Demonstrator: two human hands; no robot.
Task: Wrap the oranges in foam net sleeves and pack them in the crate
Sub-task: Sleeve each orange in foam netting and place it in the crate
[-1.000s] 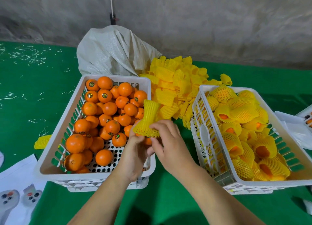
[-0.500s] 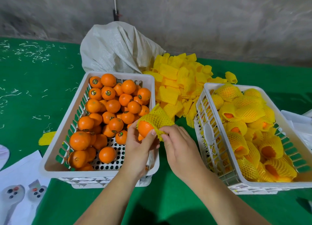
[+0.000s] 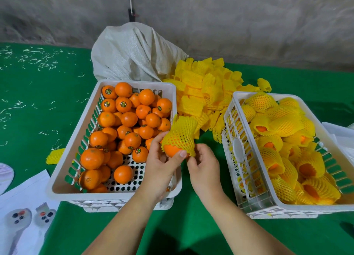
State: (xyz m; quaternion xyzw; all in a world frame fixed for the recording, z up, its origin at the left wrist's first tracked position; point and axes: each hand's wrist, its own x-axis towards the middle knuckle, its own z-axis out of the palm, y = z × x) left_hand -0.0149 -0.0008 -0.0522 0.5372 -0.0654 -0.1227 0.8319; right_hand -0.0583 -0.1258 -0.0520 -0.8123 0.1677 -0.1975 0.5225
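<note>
Left hand point(image 3: 161, 164) fingers grasp orange point(image 3: 172, 149), held above left crate point(image 3: 115, 194) at its 3 o'clock rim. Right hand point(image 3: 204, 167) fingers pinch foam net sleeve point(image 3: 181, 135), half over orange. Packed crate point(image 3: 234, 145) at 3 o'clock.

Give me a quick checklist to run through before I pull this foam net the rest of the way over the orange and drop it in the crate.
1. Left hand holds the orange: ok.
2. Right hand pinches the foam net sleeve at its lower edge: ok.
3. Sleeve covers the whole orange: not ok, the bottom shows bare.
4. Sleeve free of tears: cannot tell.
5. Right crate has room: ok, a gap shows near its front rim.
6. Path to that crate clear: ok, only green cloth between.
</note>
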